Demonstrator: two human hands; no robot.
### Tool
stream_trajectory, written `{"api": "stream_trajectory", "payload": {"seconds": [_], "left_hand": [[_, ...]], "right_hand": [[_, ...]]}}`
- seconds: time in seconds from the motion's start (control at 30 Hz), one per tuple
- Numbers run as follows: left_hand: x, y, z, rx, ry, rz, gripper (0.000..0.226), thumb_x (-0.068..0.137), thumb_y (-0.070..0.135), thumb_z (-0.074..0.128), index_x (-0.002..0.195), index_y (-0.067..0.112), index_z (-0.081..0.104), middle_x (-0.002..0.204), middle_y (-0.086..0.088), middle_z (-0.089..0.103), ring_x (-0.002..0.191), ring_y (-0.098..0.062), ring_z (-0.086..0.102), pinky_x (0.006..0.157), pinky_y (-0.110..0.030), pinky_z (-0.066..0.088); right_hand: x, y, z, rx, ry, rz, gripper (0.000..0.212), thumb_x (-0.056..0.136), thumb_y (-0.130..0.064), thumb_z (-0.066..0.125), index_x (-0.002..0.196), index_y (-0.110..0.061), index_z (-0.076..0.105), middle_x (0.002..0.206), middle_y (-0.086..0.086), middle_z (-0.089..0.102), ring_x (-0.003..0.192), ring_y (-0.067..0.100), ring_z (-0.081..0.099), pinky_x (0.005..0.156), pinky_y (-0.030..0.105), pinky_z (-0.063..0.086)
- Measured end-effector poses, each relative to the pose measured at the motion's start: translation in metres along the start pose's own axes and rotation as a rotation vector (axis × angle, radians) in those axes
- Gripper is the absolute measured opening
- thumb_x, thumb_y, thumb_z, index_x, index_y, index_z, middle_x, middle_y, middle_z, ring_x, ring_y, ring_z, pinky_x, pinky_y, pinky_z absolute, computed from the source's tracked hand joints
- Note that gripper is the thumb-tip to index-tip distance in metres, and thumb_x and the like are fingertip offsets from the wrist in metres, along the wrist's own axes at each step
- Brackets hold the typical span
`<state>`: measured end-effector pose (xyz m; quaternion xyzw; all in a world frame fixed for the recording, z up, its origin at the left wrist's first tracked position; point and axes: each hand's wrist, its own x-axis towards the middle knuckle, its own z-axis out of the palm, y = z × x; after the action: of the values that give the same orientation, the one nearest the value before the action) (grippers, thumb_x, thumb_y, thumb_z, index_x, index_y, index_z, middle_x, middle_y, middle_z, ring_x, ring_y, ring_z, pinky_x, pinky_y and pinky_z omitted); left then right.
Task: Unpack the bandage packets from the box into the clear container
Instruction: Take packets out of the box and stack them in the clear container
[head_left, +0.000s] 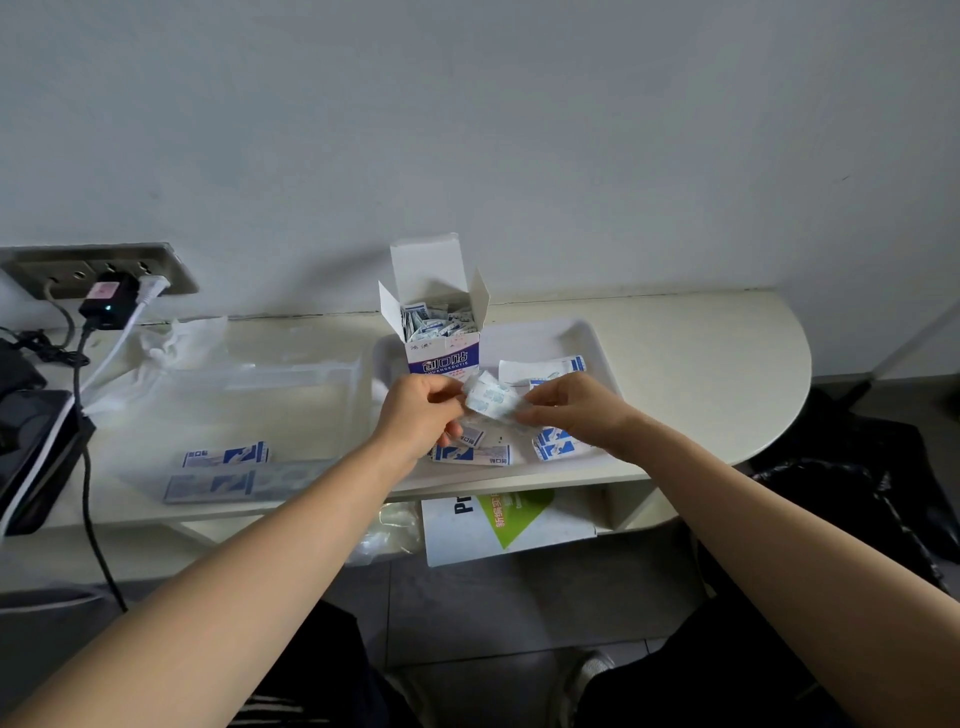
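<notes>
Forearms (260, 545) out front | my left hand (415, 415) pinches wad of bandage packets (491, 399), fingers curled | my right hand (566, 410) pinches its other end | box (441, 358) open, upright in tray (597, 343) | clear container (291, 384) left of tray

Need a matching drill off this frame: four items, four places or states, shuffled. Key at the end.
Things
1. box
2. clear container
3. packet bundle
4. black plug

Places or states
A. pinched between the left hand and the right hand
B. plugged into the wall socket
C. upright in the white tray, flaps open
D. on the table left of the tray, two flat packets inside

Pairs: 1-C, 2-D, 3-A, 4-B
</notes>
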<state>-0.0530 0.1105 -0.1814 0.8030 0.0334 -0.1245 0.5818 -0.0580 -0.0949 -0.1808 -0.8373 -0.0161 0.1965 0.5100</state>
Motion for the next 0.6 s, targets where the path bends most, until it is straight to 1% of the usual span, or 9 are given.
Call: {"api": "stream_trajectory", "payload": {"seconds": [0.1,0.17,0.23,0.3,0.37,0.4,0.47,0.53,0.6], "left_hand": [[0.000,-0.001,-0.004,0.016,-0.017,0.003,0.025,0.092,-0.007,0.049,0.107,0.003,0.066,0.073,-0.009,0.062,0.052,-0.008,0.057,0.047,-0.018,0.050],[-0.001,-0.001,-0.008,-0.003,0.004,-0.002,0.025,0.095,-0.003,0.043,0.102,0.005,0.066,0.078,-0.012,0.063,0.058,-0.015,0.059,0.052,-0.022,0.053],[-0.002,-0.001,-0.012,-0.030,0.029,-0.027,0.027,0.096,0.006,0.040,0.090,0.009,0.066,0.081,-0.014,0.064,0.061,-0.020,0.060,0.053,-0.027,0.052],[-0.005,-0.001,-0.016,0.069,0.047,-0.009,0.020,0.093,0.023,0.049,0.091,0.015,0.067,0.085,-0.006,0.067,0.063,-0.017,0.062,0.055,-0.027,0.050],[-0.008,-0.003,-0.020,0.320,0.043,0.085,0.017,0.083,0.035,0.066,0.095,0.023,0.068,0.087,0.006,0.063,0.072,-0.010,0.060,0.061,-0.020,0.046],[-0.009,-0.005,-0.020,0.457,0.032,0.133,0.022,0.079,0.035,0.073,0.097,0.025,0.068,0.090,0.007,0.059,0.077,-0.008,0.058,0.063,-0.018,0.042],[-0.009,-0.009,-0.019,0.631,0.037,0.186,0.027,0.076,0.025,0.076,0.101,0.023,0.068,0.095,0.002,0.053,0.084,-0.014,0.057,0.063,-0.020,0.035],[-0.009,-0.013,-0.017,0.682,0.087,0.211,0.021,0.079,0.015,0.072,0.099,0.019,0.067,0.100,-0.003,0.053,0.089,-0.022,0.059,0.067,-0.022,0.033],[-0.008,-0.015,-0.015,0.700,0.115,0.226,0.017,0.081,0.011,0.068,0.097,0.016,0.066,0.102,-0.006,0.055,0.090,-0.024,0.059,0.069,-0.021,0.034]], "right_hand": [[0.005,0.000,0.002,-0.209,0.004,-0.096,0.018,0.087,-0.022,0.067,0.098,-0.010,0.075,0.086,0.001,0.073,0.074,0.008,0.061,0.080,0.030,0.052],[0.009,0.000,0.004,-0.319,0.034,-0.158,0.018,0.087,-0.021,0.067,0.098,-0.010,0.075,0.085,-0.001,0.072,0.072,0.007,0.060,0.077,0.027,0.052],[0.013,0.000,0.009,-0.413,0.071,-0.200,0.017,0.087,-0.018,0.066,0.098,-0.009,0.075,0.091,0.002,0.073,0.073,0.008,0.059,0.075,0.023,0.048],[0.016,-0.002,0.017,-0.497,0.102,-0.232,0.018,0.086,-0.018,0.066,0.099,-0.010,0.075,0.097,0.004,0.073,0.079,0.013,0.061,0.076,0.024,0.047],[0.017,-0.005,0.025,-0.560,0.138,-0.264,0.019,0.086,-0.019,0.065,0.101,-0.012,0.075,0.099,0.005,0.073,0.088,0.020,0.064,0.077,0.026,0.046],[0.018,-0.006,0.029,-0.583,0.161,-0.283,0.019,0.087,-0.019,0.064,0.101,-0.013,0.075,0.100,0.005,0.073,0.091,0.022,0.064,0.076,0.025,0.045],[0.019,-0.008,0.036,-0.620,0.202,-0.342,0.019,0.087,-0.018,0.064,0.101,-0.012,0.074,0.099,0.006,0.072,0.095,0.025,0.061,0.079,0.030,0.046],[0.018,-0.008,0.042,-0.645,0.226,-0.411,0.017,0.085,-0.016,0.064,0.098,-0.012,0.074,0.095,0.006,0.072,0.094,0.028,0.059,0.079,0.036,0.049],[0.017,-0.006,0.046,-0.673,0.247,-0.467,0.015,0.082,-0.013,0.065,0.094,-0.013,0.074,0.087,0.006,0.072,0.087,0.030,0.059,0.071,0.035,0.048]]}}
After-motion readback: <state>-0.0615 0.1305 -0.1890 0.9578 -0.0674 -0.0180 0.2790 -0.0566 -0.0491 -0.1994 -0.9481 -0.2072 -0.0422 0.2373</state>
